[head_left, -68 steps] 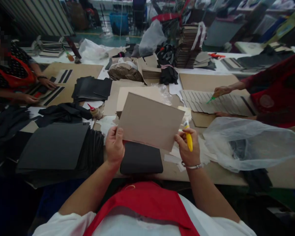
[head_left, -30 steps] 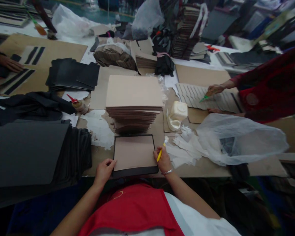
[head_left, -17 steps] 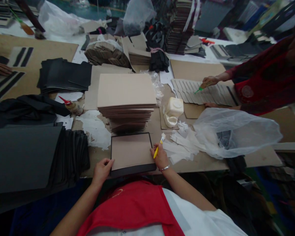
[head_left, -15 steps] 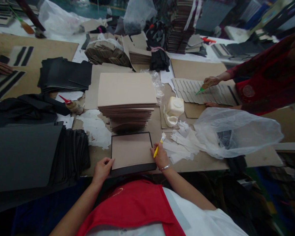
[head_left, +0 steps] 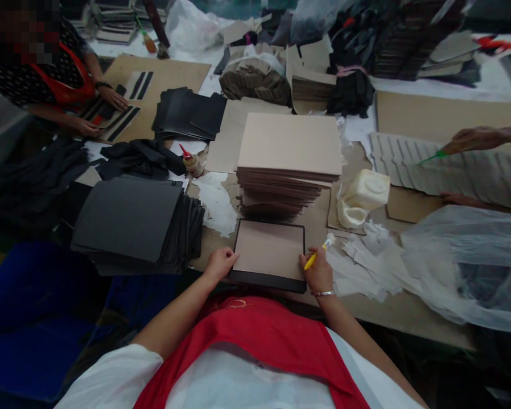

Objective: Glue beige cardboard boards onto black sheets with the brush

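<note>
A brown board point(head_left: 269, 247) lies on a slightly larger black sheet point(head_left: 268, 279), whose border shows around it, widest along the near side. My left hand point(head_left: 220, 264) pinches the left edge of this pair near its lower corner. At the right edge, my right hand point(head_left: 319, 271) is closed around a brush point(head_left: 310, 261) with a yellow handle, its pale bristles pointing away from me, while the fingertips touch the board's side. Just beyond stands a tall stack of brown boards point(head_left: 289, 142).
Black sheets point(head_left: 128, 218) are piled at left, near a red-tipped glue bottle point(head_left: 192, 162). A cut-open white jug point(head_left: 366, 193), paper strips point(head_left: 366, 267) and a clear plastic bag point(head_left: 464, 261) lie right. Co-workers' hands point(head_left: 113, 97) work at left and, holding a green-tipped tool, at right.
The view has swung left, so everything sits farther right and more of the left co-worker shows. Both my hands keep their places on the board and sheet; the brush stays in my right hand.
</note>
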A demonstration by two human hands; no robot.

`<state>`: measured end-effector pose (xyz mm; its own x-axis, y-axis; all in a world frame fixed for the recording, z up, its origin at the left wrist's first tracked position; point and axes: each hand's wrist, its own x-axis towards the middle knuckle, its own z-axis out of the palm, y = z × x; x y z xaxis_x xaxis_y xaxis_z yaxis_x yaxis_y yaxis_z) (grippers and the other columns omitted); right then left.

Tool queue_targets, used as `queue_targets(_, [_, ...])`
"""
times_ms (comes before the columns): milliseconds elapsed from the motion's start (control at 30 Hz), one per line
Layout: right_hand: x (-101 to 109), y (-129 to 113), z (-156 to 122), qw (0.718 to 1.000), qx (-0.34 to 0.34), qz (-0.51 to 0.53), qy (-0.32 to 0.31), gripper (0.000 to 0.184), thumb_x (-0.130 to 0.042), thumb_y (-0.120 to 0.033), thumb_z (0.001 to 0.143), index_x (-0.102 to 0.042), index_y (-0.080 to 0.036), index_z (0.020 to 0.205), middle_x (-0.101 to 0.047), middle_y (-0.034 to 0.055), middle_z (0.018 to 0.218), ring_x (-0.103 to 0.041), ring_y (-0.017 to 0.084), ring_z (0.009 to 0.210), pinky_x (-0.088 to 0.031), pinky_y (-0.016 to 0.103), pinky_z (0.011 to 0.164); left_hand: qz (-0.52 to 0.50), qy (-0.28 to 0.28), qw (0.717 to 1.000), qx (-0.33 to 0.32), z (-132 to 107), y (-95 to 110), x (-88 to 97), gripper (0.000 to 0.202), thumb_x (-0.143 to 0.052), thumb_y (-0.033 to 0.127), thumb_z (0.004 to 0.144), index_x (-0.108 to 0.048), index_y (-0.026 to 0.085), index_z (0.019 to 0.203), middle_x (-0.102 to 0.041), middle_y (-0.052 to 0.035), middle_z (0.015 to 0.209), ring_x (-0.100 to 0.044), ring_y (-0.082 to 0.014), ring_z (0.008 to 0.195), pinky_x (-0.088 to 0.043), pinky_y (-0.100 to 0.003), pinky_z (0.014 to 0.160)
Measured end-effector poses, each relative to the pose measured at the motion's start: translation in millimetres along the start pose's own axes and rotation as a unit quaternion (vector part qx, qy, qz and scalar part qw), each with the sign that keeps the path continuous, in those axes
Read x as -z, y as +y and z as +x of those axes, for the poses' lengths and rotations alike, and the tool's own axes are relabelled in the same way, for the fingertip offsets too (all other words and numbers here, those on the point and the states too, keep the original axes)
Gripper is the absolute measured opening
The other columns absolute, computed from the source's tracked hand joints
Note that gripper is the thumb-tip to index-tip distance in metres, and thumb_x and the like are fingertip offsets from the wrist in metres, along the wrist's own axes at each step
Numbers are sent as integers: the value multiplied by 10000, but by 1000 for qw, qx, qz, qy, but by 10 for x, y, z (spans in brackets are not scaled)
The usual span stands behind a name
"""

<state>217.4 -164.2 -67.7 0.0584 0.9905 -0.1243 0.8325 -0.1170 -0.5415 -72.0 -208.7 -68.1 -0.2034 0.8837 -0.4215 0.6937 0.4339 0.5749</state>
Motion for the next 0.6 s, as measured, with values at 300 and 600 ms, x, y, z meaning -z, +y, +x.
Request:
queue_targets(300, [362,-45,65,997,34,-65,13,358,-553,-420,786,-500,-169,1036,-647,63,763,-600,204,671,-409,296,592,248,-14,906,-342,23,266,123,414,-429,104,824,-513,212,1215,-437,-104,1375,-374,-236,1276,-307,-407,1028])
queue_targets(600, [469,-963,169,921,15,361,-144,507,-403,-607,816,-570,-164,998,-612,-1,641,-505,86,426,-418,207,408,304,-48,873,-379,42,419,-56,350,-476,169,834,-539,61,1161,-478,-203,1305,-425,-270,1236,-348,-383,1022])
